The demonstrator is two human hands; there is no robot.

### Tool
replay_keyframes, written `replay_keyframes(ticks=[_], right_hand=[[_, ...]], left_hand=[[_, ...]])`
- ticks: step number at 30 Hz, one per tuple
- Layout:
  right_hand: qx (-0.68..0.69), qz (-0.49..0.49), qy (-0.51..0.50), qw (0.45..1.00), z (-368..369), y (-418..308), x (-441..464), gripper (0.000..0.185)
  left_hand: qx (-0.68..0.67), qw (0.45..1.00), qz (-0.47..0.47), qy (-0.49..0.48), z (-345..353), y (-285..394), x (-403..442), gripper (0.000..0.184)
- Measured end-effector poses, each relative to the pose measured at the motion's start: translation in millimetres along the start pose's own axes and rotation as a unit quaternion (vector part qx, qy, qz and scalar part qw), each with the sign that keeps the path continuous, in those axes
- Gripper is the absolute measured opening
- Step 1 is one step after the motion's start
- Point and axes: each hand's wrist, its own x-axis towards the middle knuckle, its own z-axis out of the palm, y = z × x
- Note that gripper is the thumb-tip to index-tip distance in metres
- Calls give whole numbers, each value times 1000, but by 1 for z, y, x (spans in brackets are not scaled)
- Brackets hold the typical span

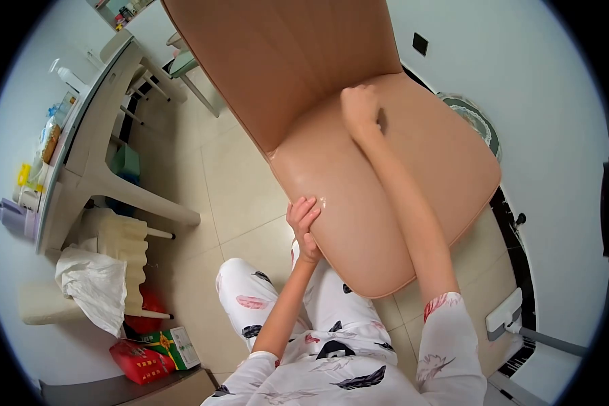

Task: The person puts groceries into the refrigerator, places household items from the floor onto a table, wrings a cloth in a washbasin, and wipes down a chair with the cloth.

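A brown-pink padded chair [386, 196] fills the middle of the view, its backrest [298, 54] rising at the top. On the seat's near left edge rests my left hand [304, 223], fingers over the top and the rest of the hand at the side, gripping it. A small shiny patch shows on the seat beside those fingers. My right hand [362, 111] is closed and pressed on the seat close to the backrest. Something dark shows at its right side; whether it is a held thing or shadow I cannot tell.
At left stands a long table [101, 128] with bottles and packs on it. Below are a stool with a white cloth [95, 284], a red bag [139, 362] and a green box [176, 345]. A flat mop head [505, 312] leans at right by the wall.
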Motion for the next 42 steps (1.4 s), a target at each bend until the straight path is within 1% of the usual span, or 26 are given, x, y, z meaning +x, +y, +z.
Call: replay_keyframes(ticks=[2, 7, 9, 11, 12, 14, 15, 16, 17, 19, 22, 24, 26, 27, 29, 30, 31, 32, 34, 35, 36, 37, 38, 40, 41, 42], right_hand=[[40, -21, 0, 999, -17, -27, -17, 15], [3, -154, -21, 988, -66, -103, -79, 9], [11, -169, -28, 985, -69, -110, -87, 8], [93, -207, -37, 973, -75, -106, -88, 15], [93, -205, -37, 974, -77, -102, -84, 15], [309, -276, -141, 899, -84, -91, -78, 24], [307, -274, -143, 900, -88, -88, -78, 24], [432, -265, -207, 837, -95, -87, -77, 26], [547, -249, -264, 754, -98, -88, -74, 28], [583, -220, -243, 743, -99, -87, -59, 31], [641, -177, -192, 722, -112, -46, -27, 30], [645, -96, -109, 750, -105, -8, -5, 30], [599, -4, -60, 798, -93, 46, 15, 30], [630, 72, -26, 773, -85, 73, 18, 30], [565, 144, 83, 808, -46, 133, 29, 27], [632, 197, 61, 747, -56, 148, 11, 28], [596, 227, 85, 765, -17, 177, 21, 30], [602, 259, 67, 753, -1, 191, 18, 31], [399, 223, 63, 887, 62, 212, 19, 33], [397, 224, 63, 888, 41, 194, 13, 33], [258, 240, 55, 934, 24, 169, 7, 34], [113, 251, 44, 960, 11, 152, 2, 34], [111, 250, 43, 961, 11, 148, 0, 34], [48, 199, 6, 979, 10, 143, -1, 31], [29, 163, 60, 984, 10, 147, -4, 30], [24, 164, 59, 984, 12, 150, -6, 30]], left_hand=[[0, 1000, -2, -2, -1, 0, -1, 42], [-8, 1000, 2, 3, 2, -4, -2, 41], [-17, 999, 4, 27, 2, -1, 0, 42], [-18, 1000, 3, 19, 1, -1, -2, 43], [-20, 1000, 5, 14, 1, -2, -1, 43], [-23, 1000, 8, 18, 2, -4, -1, 44], [-25, 999, 11, 22, 2, -4, -2, 44], [-27, 999, 10, 21, 2, -4, -4, 44], [-15, 1000, 1, 12, 0, -5, -6, 44], [-3, 1000, 0, 3, -2, -6, -6, 44], [2, 1000, -1, -7, -5, -2, -3, 42], [5, 1000, -1, -7, -5, -2, -2, 41], [6, 1000, -1, -6, -4, -2, -2, 41], [7, 1000, 2, -5, -4, -2, -2, 41], [8, 1000, 2, 0, -3, -3, -3, 40], [4, 1000, 1, 6, -1, -4, -4, 40], [-1, 1000, 0, 11, 0, -5, -5, 40], [-3, 1000, 0, 12, 1, -5, -5, 40], [-5, 1000, 11, 22, 3, -6, -4, 40], [-7, 1000, 11, 22, 4, -6, -5, 40], [-7, 1000, 14, 25, 4, -7, -5, 40], [-7, 999, 16, 29, 4, -7, -4, 40], [-8, 999, 14, 29, 3, -7, -4, 40], [3, 999, 27, 19, 4, -7, -3, 41], [0, 999, 25, 22, 6, -8, -4, 41], [-4, 999, 25, 34, 7, -8, -5, 40]])
